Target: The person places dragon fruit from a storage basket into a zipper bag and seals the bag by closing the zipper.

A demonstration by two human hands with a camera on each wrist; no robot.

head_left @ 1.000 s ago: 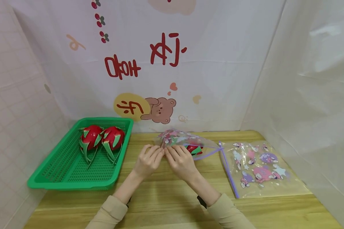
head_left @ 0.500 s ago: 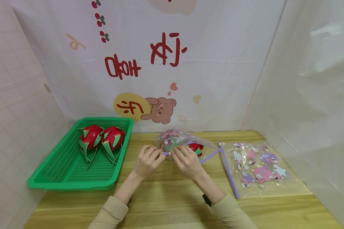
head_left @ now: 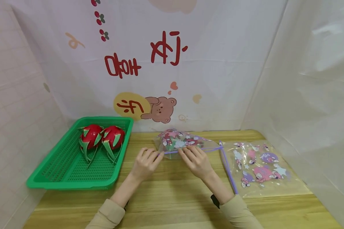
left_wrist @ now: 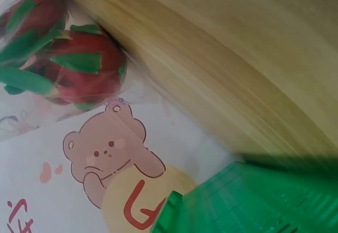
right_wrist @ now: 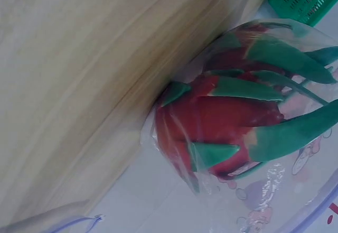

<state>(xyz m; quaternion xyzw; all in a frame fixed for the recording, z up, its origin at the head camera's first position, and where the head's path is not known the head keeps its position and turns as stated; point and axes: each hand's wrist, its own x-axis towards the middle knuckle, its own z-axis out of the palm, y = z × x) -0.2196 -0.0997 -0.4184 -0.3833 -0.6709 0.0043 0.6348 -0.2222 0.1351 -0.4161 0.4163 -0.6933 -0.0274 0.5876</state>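
A clear printed zip bag [head_left: 172,140] lies at the back middle of the table, its purple zip strip [head_left: 170,152] facing me. Inside are two red dragon fruits [right_wrist: 222,122] with green scales, plain in both wrist views. With thumb and fingers my left hand [head_left: 144,163] pinches the left end of the strip. Further right, my right hand [head_left: 197,161] pinches the same strip near its middle. To the right of my right hand, the strip runs on to the bag's right corner. Neither hand shows in its own wrist view.
At the left stands a green plastic basket [head_left: 74,186] with two more dragon fruits [head_left: 101,138] in it. A second printed zip bag [head_left: 263,171] lies flat at the right, its purple strip edge touching the first bag's corner. A printed white cloth [head_left: 218,63] hangs behind.
My right hand has slid rightward along the strip, away from the left hand. The gaping right part of the bag's mouth has narrowed, and printed film now covers the fruit there.
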